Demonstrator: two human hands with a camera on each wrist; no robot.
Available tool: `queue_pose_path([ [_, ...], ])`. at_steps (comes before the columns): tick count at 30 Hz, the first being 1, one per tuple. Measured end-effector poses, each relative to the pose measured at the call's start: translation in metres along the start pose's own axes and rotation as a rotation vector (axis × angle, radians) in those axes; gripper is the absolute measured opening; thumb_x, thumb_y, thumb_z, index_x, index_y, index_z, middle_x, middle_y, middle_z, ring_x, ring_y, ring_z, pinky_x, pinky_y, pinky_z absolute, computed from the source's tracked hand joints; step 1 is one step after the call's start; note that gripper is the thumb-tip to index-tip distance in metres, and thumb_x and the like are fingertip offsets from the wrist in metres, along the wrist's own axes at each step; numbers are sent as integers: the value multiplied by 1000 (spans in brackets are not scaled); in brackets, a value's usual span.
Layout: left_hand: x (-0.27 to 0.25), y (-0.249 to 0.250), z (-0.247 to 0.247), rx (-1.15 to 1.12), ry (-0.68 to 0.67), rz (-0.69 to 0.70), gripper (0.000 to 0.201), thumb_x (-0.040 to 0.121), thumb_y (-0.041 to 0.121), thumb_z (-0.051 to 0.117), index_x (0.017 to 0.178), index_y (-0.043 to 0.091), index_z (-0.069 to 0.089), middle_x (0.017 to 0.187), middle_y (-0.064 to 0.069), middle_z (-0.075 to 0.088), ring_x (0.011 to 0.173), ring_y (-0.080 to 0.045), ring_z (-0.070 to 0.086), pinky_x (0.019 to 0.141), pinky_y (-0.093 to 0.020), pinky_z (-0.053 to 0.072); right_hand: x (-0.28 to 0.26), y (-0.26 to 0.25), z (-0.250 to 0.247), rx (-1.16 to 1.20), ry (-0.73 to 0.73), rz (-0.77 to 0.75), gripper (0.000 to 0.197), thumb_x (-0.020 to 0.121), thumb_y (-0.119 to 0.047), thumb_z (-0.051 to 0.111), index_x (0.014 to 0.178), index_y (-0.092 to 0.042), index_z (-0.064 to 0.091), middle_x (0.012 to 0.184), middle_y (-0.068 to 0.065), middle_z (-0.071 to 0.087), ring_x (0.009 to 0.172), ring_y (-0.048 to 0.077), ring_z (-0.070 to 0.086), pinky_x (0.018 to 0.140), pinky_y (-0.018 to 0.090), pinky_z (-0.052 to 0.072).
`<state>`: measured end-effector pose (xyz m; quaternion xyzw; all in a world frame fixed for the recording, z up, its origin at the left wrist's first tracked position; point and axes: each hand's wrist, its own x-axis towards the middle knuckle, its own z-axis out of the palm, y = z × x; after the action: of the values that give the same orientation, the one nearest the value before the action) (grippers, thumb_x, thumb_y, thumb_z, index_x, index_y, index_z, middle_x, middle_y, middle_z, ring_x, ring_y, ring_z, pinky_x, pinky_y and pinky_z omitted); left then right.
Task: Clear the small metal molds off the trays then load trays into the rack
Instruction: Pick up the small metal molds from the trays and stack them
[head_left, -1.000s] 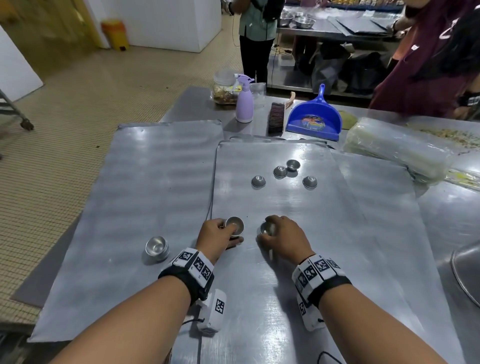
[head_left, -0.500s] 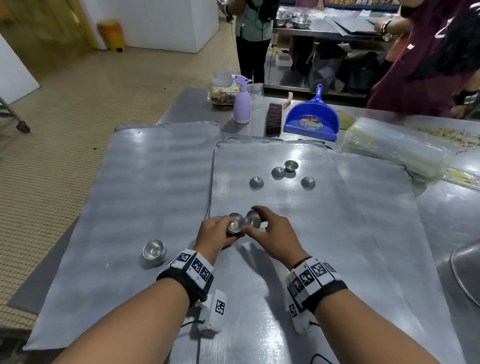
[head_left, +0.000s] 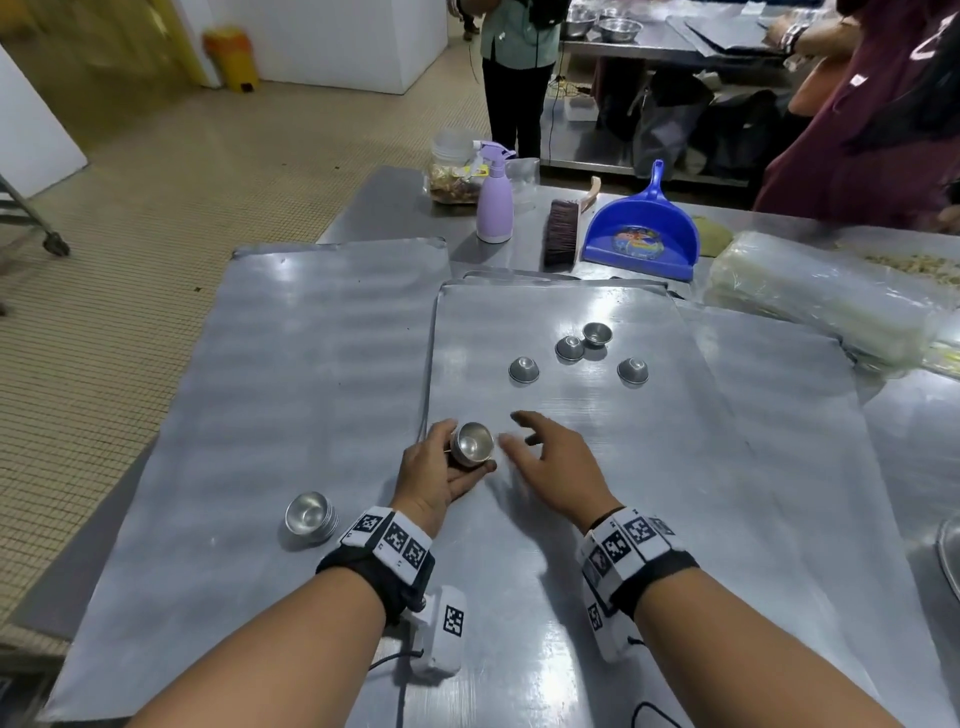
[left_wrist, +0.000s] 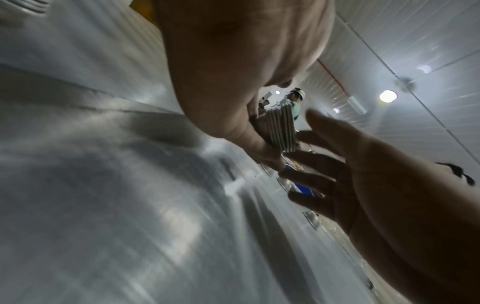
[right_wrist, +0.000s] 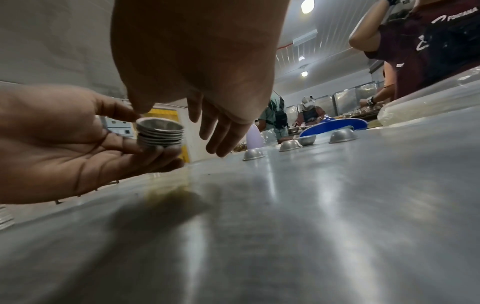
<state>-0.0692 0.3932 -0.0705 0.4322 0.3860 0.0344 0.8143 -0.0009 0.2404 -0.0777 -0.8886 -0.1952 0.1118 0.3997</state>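
Observation:
My left hand (head_left: 441, 467) holds a nested stack of small metal molds (head_left: 471, 443) between thumb and fingers, just above the centre tray (head_left: 623, 467); the stack of molds (right_wrist: 160, 134) (left_wrist: 281, 129) shows ribbed rims in both wrist views. My right hand (head_left: 540, 447) hovers beside it, fingers spread and empty. Several loose molds lie farther back on the centre tray: three upside down (head_left: 523, 370) (head_left: 569, 347) (head_left: 632, 371) and one tilted with its mouth showing (head_left: 597, 333). Another stack of molds (head_left: 307, 514) sits on the left tray (head_left: 311, 364).
At the table's far edge stand a lilac spray bottle (head_left: 494, 195), a brush (head_left: 562, 231), a blue dustpan (head_left: 641, 234) and a plastic jar (head_left: 453, 171). Plastic-wrapped sheets (head_left: 826, 301) lie at the right. People stand behind the table. A metal bowl's rim (head_left: 948, 556) shows at the right edge.
My right hand picked a mold off the centre tray, brought it to the stack in my left hand, released it there, and now opens and draws away forward.

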Motion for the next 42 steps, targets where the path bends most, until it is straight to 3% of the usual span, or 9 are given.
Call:
queue_pose_path([
  [3,4,-4,-1,81,-29,32,35,87,25,76,103,-5,70,97,-24,73,88,-38,75,87,-41,61,27,22,-10,-102,30,96,43,95,-43,58,132,-22,59,129,2,65,103,19,66,93,35,50],
  [8,13,-9,3,206,9,72,19,89,7,69,99,-9,68,90,-19,71,78,-30,77,81,-36,63,88,31,-24,-258,-64,167,55,93,-38,62,141,-15,49,136,15,57,120,31,58,99,38,44],
  [14,14,-11,6,279,26,97,10,90,0,62,95,-7,67,85,-15,68,76,-31,76,75,-32,63,142,25,-15,-431,-241,124,67,95,-34,56,154,-19,28,149,14,43,133,34,47,107,43,42],
  [17,13,-11,4,291,13,96,13,91,2,61,96,-10,67,87,-16,67,79,-32,77,71,-29,62,149,28,-7,-520,-252,139,54,92,-27,53,145,-24,39,140,13,48,124,37,52,101,48,47],
  [20,14,-14,2,309,1,107,16,91,3,61,97,-12,66,89,-17,66,78,-32,77,72,-29,62,142,32,-1,-480,-148,136,34,96,-25,46,129,-16,51,126,15,56,113,38,57,93,45,49],
  [23,13,-15,1,292,-7,114,17,91,2,62,99,-13,65,91,-19,66,80,-34,77,73,-31,63,130,33,-1,-478,-98,118,30,99,-23,42,124,-10,52,119,18,63,105,38,61,85,41,47],
  [28,10,-14,1,310,-13,130,17,91,3,63,100,-11,66,100,-27,68,80,-33,77,75,-32,63,94,33,-6,-401,-54,137,41,96,-29,52,135,-14,49,127,15,52,107,41,60,89,41,47],
  [35,9,-17,0,335,-30,159,12,92,3,62,96,-7,69,102,-28,70,78,-32,77,79,-37,63,43,31,-13,-244,28,120,21,88,-33,64,101,-17,57,105,6,56,93,31,60,76,35,45],
  [42,6,-18,-1,335,-43,180,8,93,1,64,94,-6,69,92,-20,69,76,-32,76,79,-38,63,-2,37,-21,-283,-11,124,23,89,-40,63,92,-17,63,114,-1,54,94,24,61,78,31,46],
])
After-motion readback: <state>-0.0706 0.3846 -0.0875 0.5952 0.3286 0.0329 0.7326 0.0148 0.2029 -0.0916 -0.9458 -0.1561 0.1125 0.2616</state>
